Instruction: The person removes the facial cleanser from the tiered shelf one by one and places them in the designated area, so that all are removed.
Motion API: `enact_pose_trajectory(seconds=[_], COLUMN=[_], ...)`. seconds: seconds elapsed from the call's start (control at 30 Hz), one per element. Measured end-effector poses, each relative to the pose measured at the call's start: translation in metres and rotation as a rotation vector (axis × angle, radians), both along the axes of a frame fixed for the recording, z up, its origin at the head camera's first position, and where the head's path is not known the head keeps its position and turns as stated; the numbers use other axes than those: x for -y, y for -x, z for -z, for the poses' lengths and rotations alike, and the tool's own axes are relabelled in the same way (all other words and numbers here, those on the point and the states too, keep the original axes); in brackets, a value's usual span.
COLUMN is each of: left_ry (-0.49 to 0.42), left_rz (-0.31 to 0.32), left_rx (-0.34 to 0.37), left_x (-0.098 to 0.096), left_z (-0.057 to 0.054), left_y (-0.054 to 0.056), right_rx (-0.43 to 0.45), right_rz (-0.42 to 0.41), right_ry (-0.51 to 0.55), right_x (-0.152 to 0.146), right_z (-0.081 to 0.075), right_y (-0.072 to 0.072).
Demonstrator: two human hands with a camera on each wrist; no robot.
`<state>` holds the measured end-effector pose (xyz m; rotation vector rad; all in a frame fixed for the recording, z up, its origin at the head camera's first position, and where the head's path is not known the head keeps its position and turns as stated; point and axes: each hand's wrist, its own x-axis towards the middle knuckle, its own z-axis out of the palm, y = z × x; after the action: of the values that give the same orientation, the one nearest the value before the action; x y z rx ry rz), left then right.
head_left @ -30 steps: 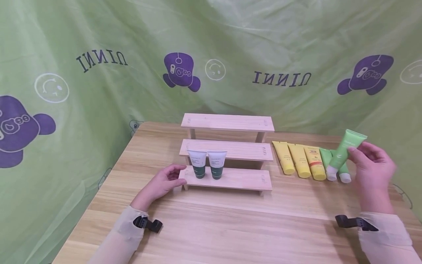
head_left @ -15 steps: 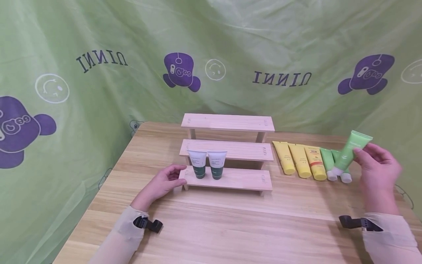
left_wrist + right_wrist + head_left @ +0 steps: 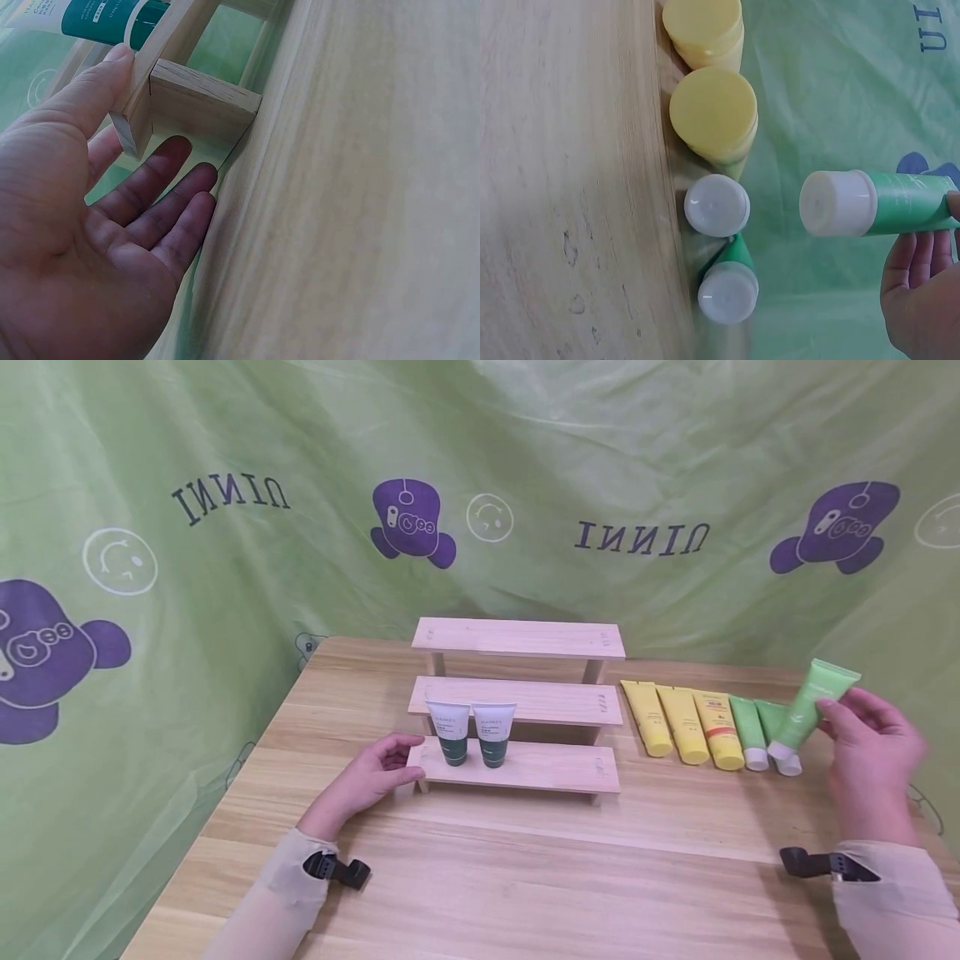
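At the right, my right hand (image 3: 873, 739) pinches a light green squeeze tube (image 3: 813, 710) by its upper part, held tilted with the white cap low. In the right wrist view the held tube (image 3: 885, 202) hangs apart from the two green tubes on the table. My left hand (image 3: 375, 772) holds the left end of the lowest step of a three-step wooden display stand (image 3: 555, 768), thumb at the front corner. In the left wrist view its other fingers (image 3: 161, 187) hang loose under the plank. Two white and dark green tubes (image 3: 452, 735) stand cap down on that step.
Three yellow tubes (image 3: 682, 727) lie side by side right of the stand, with two green tubes (image 3: 747, 731) beyond them. The stand's upper steps (image 3: 517, 639) rise toward the green printed curtain (image 3: 525, 443). The wooden table (image 3: 510, 877) extends in front.
My right hand has shifted a little to the right with the green tube, uncovering more of the green tubes lying below. The left hand has stayed at the stand's end.
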<state>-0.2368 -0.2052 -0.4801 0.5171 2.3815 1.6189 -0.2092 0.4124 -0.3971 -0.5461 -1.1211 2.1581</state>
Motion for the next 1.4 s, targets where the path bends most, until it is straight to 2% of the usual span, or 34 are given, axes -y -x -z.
enact_pose_trajectory(seconds=[0.23, 0.63, 0.8, 1.2, 1.4], left_ry=[-0.001, 0.011, 0.009, 0.019, 0.022], left_rz=[-0.009, -0.012, -0.011, -0.004, -0.006], left_rx=[0.005, -0.001, -0.005, -0.012, -0.017], left_x=[-0.001, -0.001, -0.001, 0.000, 0.000], left_z=[-0.002, -0.002, -0.003, -0.001, -0.001], left_y=[-0.001, -0.001, -0.001, 0.002, 0.001], right_rx=[0.043, 0.190, 0.213, 0.320, 0.324], right_rz=[-0.020, 0.000, 0.006, -0.086, -0.099], right_ry=[-0.033, -0.122, -0.125, -0.208, -0.226], right_x=[-0.007, -0.016, -0.022, -0.033, -0.036], right_z=[0.001, 0.006, 0.010, 0.014, 0.015], right_y=[0.001, 0.007, 0.010, 0.008, 0.009])
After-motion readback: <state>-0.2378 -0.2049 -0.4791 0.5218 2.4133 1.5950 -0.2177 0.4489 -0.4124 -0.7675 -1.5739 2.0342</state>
